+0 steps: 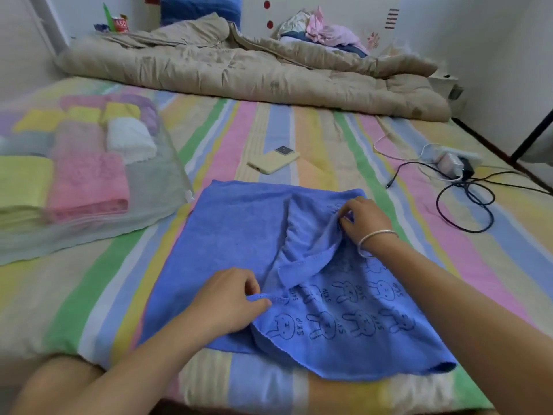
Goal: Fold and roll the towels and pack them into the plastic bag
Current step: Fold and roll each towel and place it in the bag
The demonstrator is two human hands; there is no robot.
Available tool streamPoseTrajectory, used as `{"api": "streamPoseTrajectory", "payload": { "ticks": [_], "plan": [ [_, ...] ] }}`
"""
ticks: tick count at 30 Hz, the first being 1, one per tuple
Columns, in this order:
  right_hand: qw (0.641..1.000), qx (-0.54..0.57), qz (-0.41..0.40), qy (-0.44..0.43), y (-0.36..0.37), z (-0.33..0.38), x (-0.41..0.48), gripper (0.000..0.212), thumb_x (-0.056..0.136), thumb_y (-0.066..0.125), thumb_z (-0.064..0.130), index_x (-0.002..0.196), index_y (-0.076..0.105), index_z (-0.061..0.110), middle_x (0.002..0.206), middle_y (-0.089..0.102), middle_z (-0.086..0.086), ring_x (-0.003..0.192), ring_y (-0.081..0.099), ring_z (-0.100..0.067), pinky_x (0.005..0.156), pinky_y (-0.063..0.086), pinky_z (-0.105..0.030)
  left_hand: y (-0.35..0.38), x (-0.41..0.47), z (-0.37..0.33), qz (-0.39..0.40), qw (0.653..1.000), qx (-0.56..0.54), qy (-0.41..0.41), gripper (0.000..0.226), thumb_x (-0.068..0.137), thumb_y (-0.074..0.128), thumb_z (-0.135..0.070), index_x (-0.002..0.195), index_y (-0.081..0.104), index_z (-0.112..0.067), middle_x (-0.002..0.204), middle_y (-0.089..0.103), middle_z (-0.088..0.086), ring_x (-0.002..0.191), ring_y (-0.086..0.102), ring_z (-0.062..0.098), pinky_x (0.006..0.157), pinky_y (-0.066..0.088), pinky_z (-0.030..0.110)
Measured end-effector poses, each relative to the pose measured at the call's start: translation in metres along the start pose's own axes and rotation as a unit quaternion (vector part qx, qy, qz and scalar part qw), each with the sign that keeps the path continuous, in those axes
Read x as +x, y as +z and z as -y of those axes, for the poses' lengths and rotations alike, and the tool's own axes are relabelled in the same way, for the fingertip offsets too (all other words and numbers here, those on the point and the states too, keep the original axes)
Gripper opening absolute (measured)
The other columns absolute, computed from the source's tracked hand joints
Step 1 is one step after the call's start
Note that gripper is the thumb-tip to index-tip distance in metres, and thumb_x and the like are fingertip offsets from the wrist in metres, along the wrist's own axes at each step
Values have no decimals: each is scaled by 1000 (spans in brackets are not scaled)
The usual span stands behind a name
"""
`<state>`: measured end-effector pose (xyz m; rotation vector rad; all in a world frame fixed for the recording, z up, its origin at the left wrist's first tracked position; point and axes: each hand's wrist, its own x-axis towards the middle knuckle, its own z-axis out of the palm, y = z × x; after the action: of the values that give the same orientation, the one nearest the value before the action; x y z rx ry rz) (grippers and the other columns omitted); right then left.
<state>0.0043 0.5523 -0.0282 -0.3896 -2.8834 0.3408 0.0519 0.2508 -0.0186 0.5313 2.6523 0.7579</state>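
Note:
A blue towel [236, 244] printed with rabbits lies spread on the striped bed in front of me, its right part rumpled and partly turned over. My left hand [227, 301] pinches the towel's hem near its middle. Farther right, my right hand [363, 220], with a silver bangle on the wrist, grips a bunched fold of the same towel. At the left lies a clear plastic bag [155, 187] holding several folded and rolled towels: pink [86, 181], yellow-green [21, 181], white [128, 139], yellow and purple.
A phone [273, 161] lies on the bed beyond the blue towel. Chargers and black and white cables [460, 187] sprawl at the right. A beige quilt [239, 70] and a clothes pile [326, 31] fill the bed's far end. Walls close both sides.

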Motion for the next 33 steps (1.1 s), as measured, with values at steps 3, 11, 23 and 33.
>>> {"api": "streamPoseTrajectory", "payload": {
  "ticks": [3,11,23,33],
  "plan": [
    [994,100,-50,-15,-7,23,21,17,87,58,15,103,64,11,108,64,-9,104,57,-30,83,45,-37,0,-4,10,8,989,-140,-48,18,83,72,-23,75,58,-17,66,60,-3,47,57,10,50,48,29],
    [978,180,-96,-41,-6,144,104,19,84,57,26,99,68,21,101,69,-6,100,60,-27,77,48,-30,-32,-24,72,-21,966,-229,-120,15,80,73,-4,77,60,-11,50,53,-6,36,49,11,39,47,26],
    [989,14,93,-112,67,200,120,25,98,43,29,79,50,13,77,48,-1,92,51,-23,85,33,-32,-55,-20,85,-48,985,-77,-149,52,78,58,-67,71,58,-15,53,61,-1,52,59,15,62,52,34],
    [991,95,57,-80,79,212,149,15,94,49,25,86,54,14,84,56,-7,78,50,-29,65,33,-31,-39,-6,85,-168,973,85,-131,25,101,32,-47,88,34,-25,89,61,-2,90,61,25,63,35,33]
  ]
}}
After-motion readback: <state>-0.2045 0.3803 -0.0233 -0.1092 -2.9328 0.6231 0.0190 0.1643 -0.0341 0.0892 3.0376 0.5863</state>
